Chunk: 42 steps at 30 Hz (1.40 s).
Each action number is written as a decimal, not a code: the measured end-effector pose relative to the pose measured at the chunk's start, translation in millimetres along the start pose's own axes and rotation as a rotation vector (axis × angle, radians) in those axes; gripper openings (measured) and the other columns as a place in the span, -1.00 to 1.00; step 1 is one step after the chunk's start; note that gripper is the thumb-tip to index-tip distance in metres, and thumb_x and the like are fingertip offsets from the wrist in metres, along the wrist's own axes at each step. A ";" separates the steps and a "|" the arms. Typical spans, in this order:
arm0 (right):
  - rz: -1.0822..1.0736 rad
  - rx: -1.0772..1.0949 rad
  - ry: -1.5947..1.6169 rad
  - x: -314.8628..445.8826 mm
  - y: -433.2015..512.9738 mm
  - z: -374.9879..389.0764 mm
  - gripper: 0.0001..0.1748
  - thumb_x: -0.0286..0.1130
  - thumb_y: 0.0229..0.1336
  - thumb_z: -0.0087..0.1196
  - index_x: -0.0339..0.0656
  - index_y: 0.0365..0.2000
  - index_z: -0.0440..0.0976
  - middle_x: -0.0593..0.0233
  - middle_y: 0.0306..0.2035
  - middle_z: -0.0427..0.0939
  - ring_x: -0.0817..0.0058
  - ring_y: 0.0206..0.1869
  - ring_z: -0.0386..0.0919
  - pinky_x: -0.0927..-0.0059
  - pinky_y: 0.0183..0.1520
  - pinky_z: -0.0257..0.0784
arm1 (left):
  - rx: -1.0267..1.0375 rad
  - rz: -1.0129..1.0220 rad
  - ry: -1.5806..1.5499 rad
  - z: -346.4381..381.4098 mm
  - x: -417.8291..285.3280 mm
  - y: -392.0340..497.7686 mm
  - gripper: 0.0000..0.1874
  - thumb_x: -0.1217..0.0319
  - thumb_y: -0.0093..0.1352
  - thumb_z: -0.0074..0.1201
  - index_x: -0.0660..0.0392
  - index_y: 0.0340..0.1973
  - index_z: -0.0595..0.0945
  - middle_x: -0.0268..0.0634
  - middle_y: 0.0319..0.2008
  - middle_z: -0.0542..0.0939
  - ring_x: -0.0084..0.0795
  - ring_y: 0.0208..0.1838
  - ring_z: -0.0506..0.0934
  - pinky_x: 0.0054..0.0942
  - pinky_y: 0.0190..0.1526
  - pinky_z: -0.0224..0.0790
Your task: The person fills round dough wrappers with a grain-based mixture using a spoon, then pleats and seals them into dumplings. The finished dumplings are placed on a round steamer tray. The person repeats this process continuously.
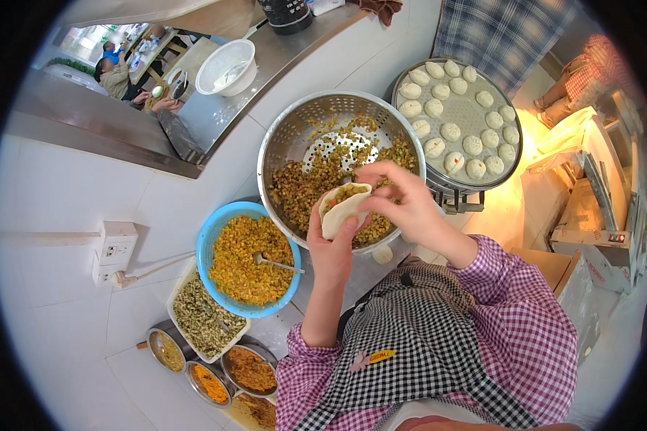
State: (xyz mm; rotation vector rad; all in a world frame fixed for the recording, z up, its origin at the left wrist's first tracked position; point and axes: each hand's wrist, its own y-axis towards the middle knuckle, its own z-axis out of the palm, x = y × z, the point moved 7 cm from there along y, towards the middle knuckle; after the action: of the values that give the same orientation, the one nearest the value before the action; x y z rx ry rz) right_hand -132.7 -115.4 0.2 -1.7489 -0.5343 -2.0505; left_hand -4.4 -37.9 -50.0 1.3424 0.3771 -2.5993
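My left hand cups a round dough wrapper, folded partway up around diced vegetable filling with red bits. My right hand is at the wrapper's right edge, its thumb close against the dough. Motion blurs its fingers, so I cannot tell whether they grip the edge or a utensil. Directly beneath both hands is a large perforated steel basin, holding browner diced filling with part of its bottom bare. A flat dough round lies on the steel counter beside the basin.
Pleated buns sit on a round steamer tray at upper right. A blue basket holds yellow filling and a spoon. Below stand a tub of green filling and several small bowls. People sit beyond the serving window.
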 end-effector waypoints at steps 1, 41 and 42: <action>0.022 -0.002 -0.010 2.9 -0.9 -4.3 -0.63 -0.55 0.24 0.23 -0.35 0.04 0.48 0.22 -0.17 0.67 0.62 -0.12 0.65 0.63 -0.16 0.55 | -0.017 -0.003 -0.029 -2.1 -1.2 -0.8 -0.37 0.61 0.37 0.16 0.22 0.34 0.31 -0.14 0.23 0.47 -0.20 0.30 0.48 -0.12 0.23 0.53; -0.468 0.339 -0.590 66.3 -11.6 5.7 -0.88 -0.50 0.14 0.24 -0.31 -0.31 0.55 0.24 -0.36 0.53 0.30 -0.23 0.52 0.32 -0.13 0.46 | 0.327 0.156 0.532 22.8 -32.6 -9.5 -0.25 0.58 0.25 0.34 0.17 0.35 0.39 -0.18 0.23 0.52 -0.26 0.23 0.53 -0.32 0.21 0.42; -0.507 0.340 -0.625 68.4 -12.2 6.6 -0.88 -0.51 0.13 0.24 -0.31 -0.31 0.54 0.23 -0.36 0.53 0.29 -0.23 0.52 0.32 -0.13 0.46 | 0.334 0.193 0.575 24.6 -33.0 -9.9 -0.24 0.58 0.25 0.34 0.17 0.36 0.38 -0.17 0.22 0.53 -0.25 0.23 0.53 -0.32 0.20 0.43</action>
State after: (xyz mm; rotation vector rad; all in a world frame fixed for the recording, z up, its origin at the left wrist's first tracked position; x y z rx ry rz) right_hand -143.4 -105.0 68.4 -2.1653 -1.5473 -1.5014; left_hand -7.3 -34.3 -8.0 2.1179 -0.1199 -2.1428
